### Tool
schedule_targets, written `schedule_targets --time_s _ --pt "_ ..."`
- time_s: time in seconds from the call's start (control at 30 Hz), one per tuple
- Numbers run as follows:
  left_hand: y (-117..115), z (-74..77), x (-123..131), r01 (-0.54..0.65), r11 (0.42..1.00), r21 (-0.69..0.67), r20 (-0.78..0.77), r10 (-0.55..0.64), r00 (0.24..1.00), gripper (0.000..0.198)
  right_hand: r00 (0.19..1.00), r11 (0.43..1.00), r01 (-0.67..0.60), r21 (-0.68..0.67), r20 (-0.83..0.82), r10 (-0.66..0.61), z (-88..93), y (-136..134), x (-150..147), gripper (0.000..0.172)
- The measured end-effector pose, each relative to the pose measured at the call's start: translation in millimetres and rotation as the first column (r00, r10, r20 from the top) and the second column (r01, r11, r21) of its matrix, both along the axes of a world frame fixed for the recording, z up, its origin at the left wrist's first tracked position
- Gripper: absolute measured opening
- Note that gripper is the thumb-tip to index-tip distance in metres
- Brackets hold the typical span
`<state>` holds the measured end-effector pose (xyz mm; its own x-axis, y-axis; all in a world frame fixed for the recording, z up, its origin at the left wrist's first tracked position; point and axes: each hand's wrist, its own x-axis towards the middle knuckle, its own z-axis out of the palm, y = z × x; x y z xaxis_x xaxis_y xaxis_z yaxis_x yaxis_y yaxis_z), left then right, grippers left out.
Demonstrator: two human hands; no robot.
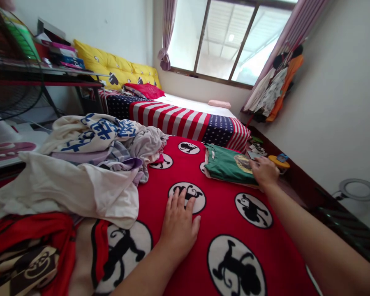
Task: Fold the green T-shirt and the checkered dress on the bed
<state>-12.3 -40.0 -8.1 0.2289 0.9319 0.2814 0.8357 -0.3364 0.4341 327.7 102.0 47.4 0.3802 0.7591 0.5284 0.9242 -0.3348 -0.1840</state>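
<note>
Left hand (179, 226) lies flat, fingers spread, on a red monkey-print blanket (222, 213); right hand (265, 172), fingers loosely together, rests on the edge of a folded green T-shirt (228, 164) near the blanket's far end. Crumpled clothes (92, 164) heap well left of the shirt.

Entry: one head-worn camera, our only view. We look forward and down from close above the left hand (179, 226) and right hand (265, 172), across a red monkey-print blanket (222, 218) toward the window (225, 41) in the far wall (160, 37).
</note>
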Motion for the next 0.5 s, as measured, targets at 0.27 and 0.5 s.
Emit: schedule_targets --time_s 0.27,0.5 --pt "1.6 0.5 -1.9 0.014 1.000 0.000 0.002 -0.014 1.000 0.048 0.965 0.921 -0.174 -0.348 -0.246 0.089 -14.1 -6.8 -54.0 0.059" --pt "2.3 -2.5 -0.5 0.007 1.000 0.023 0.002 -0.007 1.000 0.050 0.621 0.732 -0.679 0.062 -0.483 0.617 30.4 -100.4 -198.6 0.033"
